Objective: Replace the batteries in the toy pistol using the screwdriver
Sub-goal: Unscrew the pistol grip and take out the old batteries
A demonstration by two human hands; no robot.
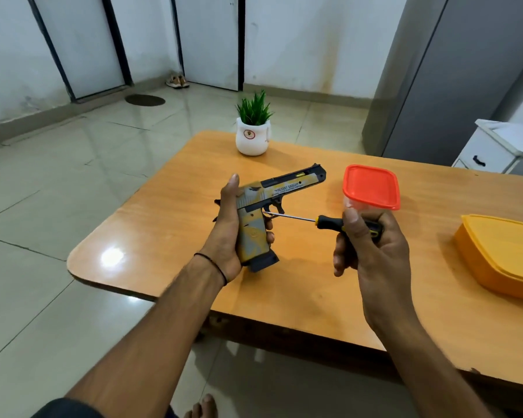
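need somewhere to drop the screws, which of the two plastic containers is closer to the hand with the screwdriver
The clear container with the red lid, just behind the right hand. The orange container lies farther off, at the table's right edge.

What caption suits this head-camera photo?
Left hand holds toy pistol; right hand aims screwdriver tip at its frame.

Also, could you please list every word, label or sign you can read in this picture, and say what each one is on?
"DESERT EAGLE": white lettering on the slide of the toy pistol, held in the left hand.
A smaller line of print just under it on the slide: too small to read.
Round red-ringed emblem on the white plant pot: too blurred to read.
The screwdriver in the right hand shows no readable text.
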